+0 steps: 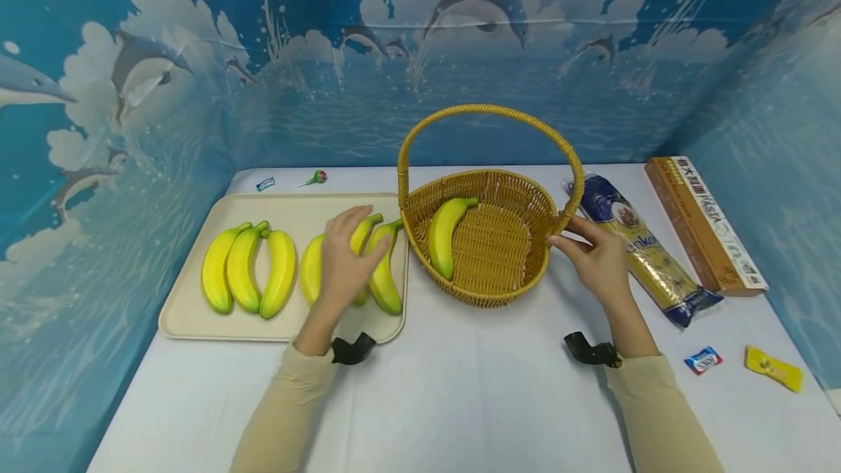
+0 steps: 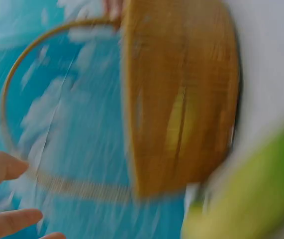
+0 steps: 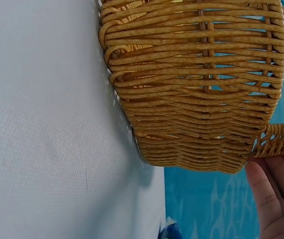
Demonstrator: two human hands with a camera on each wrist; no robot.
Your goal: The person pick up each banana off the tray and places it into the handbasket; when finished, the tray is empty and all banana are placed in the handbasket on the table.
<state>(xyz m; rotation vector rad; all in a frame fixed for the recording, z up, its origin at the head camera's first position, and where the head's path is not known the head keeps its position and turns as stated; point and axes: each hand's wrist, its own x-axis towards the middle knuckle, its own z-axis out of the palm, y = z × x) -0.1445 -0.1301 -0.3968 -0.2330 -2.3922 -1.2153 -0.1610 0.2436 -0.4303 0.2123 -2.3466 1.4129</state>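
Resting on a bunch of three bananas (image 1: 381, 268) at the right end of the tray (image 1: 190, 312), the left hand (image 1: 344, 258) lies palm down with its fingers laid over the fruit, slightly bent; whether they actually clasp a banana cannot be told from the head view. The left wrist view is blurred, showing only fingertips (image 2: 12, 219) apart from one another and a yellow-green smear of banana (image 2: 251, 199) at the lower right.

Just right of that bunch stands the basket (image 1: 486, 290), wicker with a tall hoop handle (image 1: 489, 112), on the white table (image 1: 460, 400). One banana (image 1: 447, 236) lies inside it against the left wall, stem pointing toward the far rim. The right hand (image 1: 598, 258) is at the basket's right side, where the handle meets the rim: its fingers (image 3: 273, 189) reach the woven handle base (image 3: 276, 142) and touch it, loosely extended rather than wrapped round it. In the right wrist view the basket wall (image 3: 196, 89) fills most of the frame.

At the left end of the tray lies a second bunch of three bananas (image 1: 246, 268), apart from the first. Right of the basket sit a pasta bag (image 1: 647, 254) and, beyond it, a long pasta box (image 1: 703, 221). Near the right forearm are a small blue-and-white packet (image 1: 703, 360) and a yellow packet (image 1: 774, 368). Behind the tray lie a small wrapper (image 1: 266, 183) and a lollipop (image 1: 314, 179).
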